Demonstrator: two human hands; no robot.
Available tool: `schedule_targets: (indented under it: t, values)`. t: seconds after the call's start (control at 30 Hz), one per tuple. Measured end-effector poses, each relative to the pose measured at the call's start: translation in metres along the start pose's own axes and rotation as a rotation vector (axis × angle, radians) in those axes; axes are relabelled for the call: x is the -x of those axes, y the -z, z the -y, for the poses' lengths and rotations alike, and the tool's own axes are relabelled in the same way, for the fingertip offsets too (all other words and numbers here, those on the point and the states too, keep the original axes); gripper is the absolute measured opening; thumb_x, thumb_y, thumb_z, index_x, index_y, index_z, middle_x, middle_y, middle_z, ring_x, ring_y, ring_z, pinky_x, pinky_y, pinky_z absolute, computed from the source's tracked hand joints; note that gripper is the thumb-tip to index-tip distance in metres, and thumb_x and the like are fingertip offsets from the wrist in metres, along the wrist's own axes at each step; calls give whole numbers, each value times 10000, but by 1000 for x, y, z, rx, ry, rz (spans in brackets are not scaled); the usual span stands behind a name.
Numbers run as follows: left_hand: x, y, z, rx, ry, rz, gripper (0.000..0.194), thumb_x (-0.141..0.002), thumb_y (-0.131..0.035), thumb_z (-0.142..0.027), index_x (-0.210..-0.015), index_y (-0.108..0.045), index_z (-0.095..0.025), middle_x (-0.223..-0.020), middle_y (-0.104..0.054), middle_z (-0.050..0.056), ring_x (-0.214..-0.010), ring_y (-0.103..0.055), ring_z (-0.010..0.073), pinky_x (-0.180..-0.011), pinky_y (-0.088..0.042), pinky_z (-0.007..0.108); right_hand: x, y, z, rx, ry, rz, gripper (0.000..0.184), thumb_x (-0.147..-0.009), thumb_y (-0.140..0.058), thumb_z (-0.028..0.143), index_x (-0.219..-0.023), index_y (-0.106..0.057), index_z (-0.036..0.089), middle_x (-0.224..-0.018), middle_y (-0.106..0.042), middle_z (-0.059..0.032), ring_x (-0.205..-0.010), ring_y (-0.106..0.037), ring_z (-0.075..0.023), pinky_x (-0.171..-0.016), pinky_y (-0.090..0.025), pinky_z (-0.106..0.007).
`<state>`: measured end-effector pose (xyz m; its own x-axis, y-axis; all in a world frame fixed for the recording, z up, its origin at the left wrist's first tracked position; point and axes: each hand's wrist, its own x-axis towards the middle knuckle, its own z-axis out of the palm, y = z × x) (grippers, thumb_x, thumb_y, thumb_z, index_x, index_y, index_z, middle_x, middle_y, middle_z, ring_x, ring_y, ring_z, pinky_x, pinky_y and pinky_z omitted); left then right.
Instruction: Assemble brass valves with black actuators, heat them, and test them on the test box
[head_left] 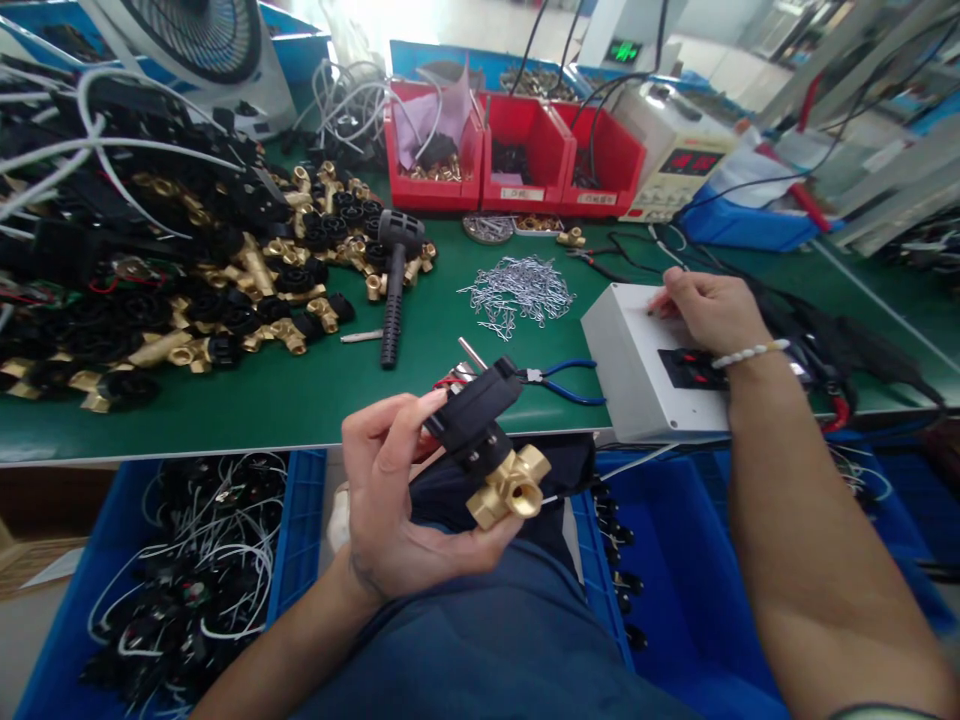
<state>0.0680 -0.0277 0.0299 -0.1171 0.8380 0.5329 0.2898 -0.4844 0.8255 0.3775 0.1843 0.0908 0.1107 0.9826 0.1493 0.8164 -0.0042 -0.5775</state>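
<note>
My left hand [412,490] grips a valve [510,485] with a brass body and a black actuator housing on top, tilted, in front of the bench edge. The fingers wrap the black housing and the thumb supports the brass from below. A white cable runs from behind it. My right hand [709,310] rests on a light grey control box [626,350], fingers curled together at its top face; what they pinch there is too small to make out. Blue-handled pliers [570,382] lie between the valve and the box.
A pile of metal clips [521,290] and a dark mallet [394,290] lie on the green bench [315,400]. Many brass valve parts [255,270] crowd the left. Red bins [525,150] and a power supply [679,150] stand behind. Blue crates [300,530] sit below.
</note>
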Motion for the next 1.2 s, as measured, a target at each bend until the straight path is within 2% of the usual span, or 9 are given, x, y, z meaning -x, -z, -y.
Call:
schedule_targets:
  t: [0.1, 0.23, 0.33, 0.5, 0.63, 0.73, 0.87, 1.07, 1.2]
  values:
    - [-6, 1, 7, 35, 1, -69, 838, -689, -824, -355, -1440, -452, -354, -1238, -387, 82, -1128, -512, 252, -795, -656, 356, 0, 0, 2, 40, 42, -47, 402, -982, -508, 192, -628, -654, 72, -686, -680, -109, -600, -547, -66, -658, -428, -237]
    - [-8, 1, 37, -12, 71, -75, 828, -677, -844, -334, -1416, -473, -330, -1231, -403, 60, -1090, -548, 196, -824, -641, 316, 11, 7, 29, 86, 104, -204, 62, -876, -670, 112, -879, -722, 80, -875, -711, -119, -720, -570, -108, -691, -411, -237]
    - [-10, -5, 61, -47, 101, -74, 799, -705, -823, -327, -1417, -461, -298, -1228, -421, 57, -1111, -551, 183, -877, -620, 321, 27, -2, 63, 34, 237, -38, 80, -858, -692, 149, -914, -728, 105, -858, -707, -82, -728, -588, -126, -689, -430, -245]
    - [-12, -13, 72, -39, 100, -12, 770, -730, -802, -303, -1413, -447, -285, -1197, -435, 43, -1077, -567, 140, -863, -608, 255, 39, -61, 103, 218, 287, 331, 100, -875, -683, 220, -908, -727, 136, -886, -706, -48, -819, -621, -149, -764, -457, -262]
    - [-12, -12, 70, -47, 94, -2, 772, -734, -793, -310, -1417, -435, -265, -1213, -432, 57, -1093, -564, 154, -857, -614, 272, 32, -111, 106, 432, 167, 391, 170, -878, -688, 243, -957, -728, 99, -973, -712, -134, -935, -650, -221, -812, -470, -298]
    - [-13, -11, 69, -46, 98, 5, 753, -734, -791, -325, -1400, -448, -251, -1214, -432, 62, -1096, -568, 165, -851, -621, 291, 26, -128, 103, 496, 127, 404, 140, -873, -659, 174, -936, -735, 75, -983, -709, -191, -1001, -661, -282, -842, -479, -327]
    - [-14, -10, 69, -54, 117, 21, 744, -730, -792, -324, -1388, -457, -237, -1213, -432, 61, -1102, -561, 167, -865, -618, 294, 22, -130, 102, 520, 114, 440, 172, -873, -578, 62, -926, -742, 69, -997, -713, -193, -1036, -663, -280, -864, -475, -304]
    - [-14, -9, 68, -73, 111, 34, 729, -733, -784, -318, -1380, -461, -229, -1213, -441, 60, -1101, -550, 161, -862, -611, 269, 27, -119, 99, 461, 105, 418, 247, -870, -635, 98, -1103, -707, 61, -1033, -714, -156, -1001, -658, -235, -846, -466, -273]
    - [-14, -9, 68, -74, 107, 31, 726, -733, -783, -322, -1378, -463, -227, -1212, -444, 60, -1096, -554, 161, -861, -611, 269, 31, -111, 96, 386, 103, 353, 202, -893, -606, 117, -1051, -730, 95, -1008, -716, -130, -951, -648, -210, -839, -459, -279]
